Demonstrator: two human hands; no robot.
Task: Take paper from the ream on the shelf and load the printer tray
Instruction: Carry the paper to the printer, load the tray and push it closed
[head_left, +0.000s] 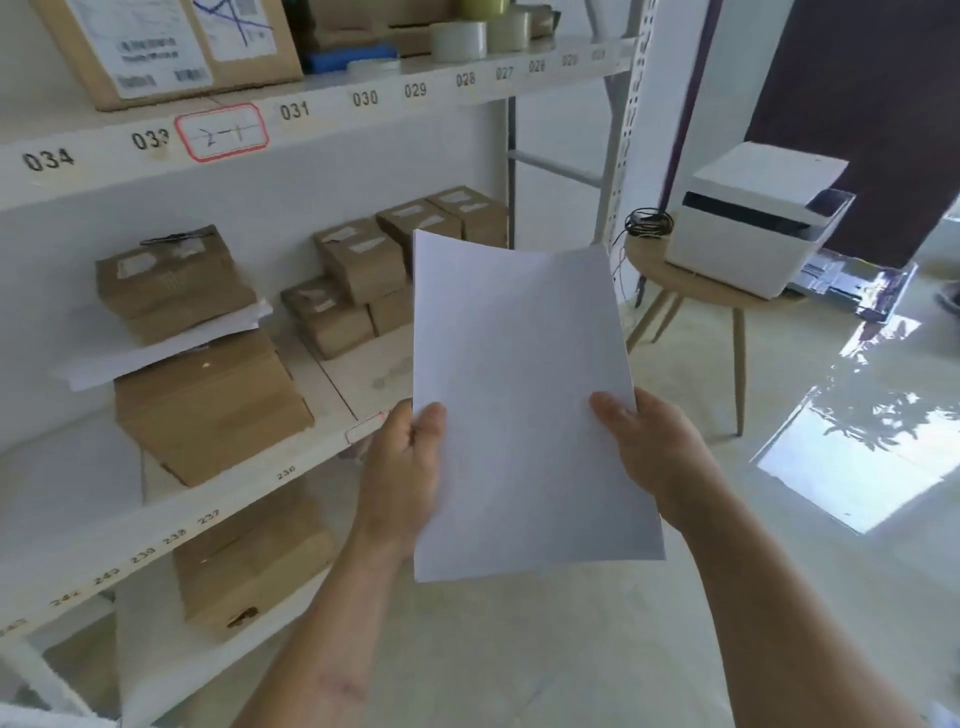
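I hold a thin stack of white paper (524, 395) upright in front of me, at the middle of the view. My left hand (405, 467) grips its left edge and my right hand (654, 447) grips its right edge. More white sheets (156, 348) lie between brown boxes on the middle shelf at the left. The white printer (748, 228) stands on a round wooden stool (691, 286) at the upper right, well beyond the paper. A white sheet or flap rests on top of the printer.
The white shelf unit (249, 483) on my left carries several brown cardboard boxes (208, 405) and numbered labels. Tape rolls (460, 39) sit on the top shelf. A black cable coil (647, 221) lies on the stool. The glossy floor (857, 467) spreads to the right.
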